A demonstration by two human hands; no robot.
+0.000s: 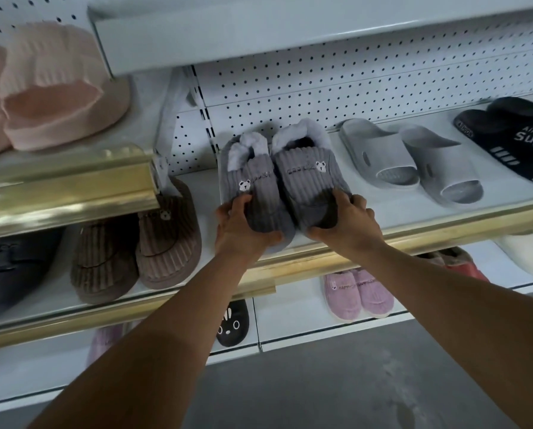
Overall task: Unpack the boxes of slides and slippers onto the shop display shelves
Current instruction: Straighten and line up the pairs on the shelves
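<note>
So in the head view, a pair of grey corduroy slippers [277,178] with little bear patches was being set down on the white shelf [382,209], toes facing out over the gold edge strip [444,233]. The left slipper's toe was gripped by the left hand [243,227], fingers curled over the top and thumb tucked underneath, and the right slipper's toe was held the same way by the right hand [345,224]. Grey slides [410,162] were parked just beside the pair, with black slides [512,134] further along. Honestly, the step would probably be done best if both slippers were pushed back together, kept side by side and square to the edge, so the grey slides weren't bumped. No boxes could be seen.
</note>
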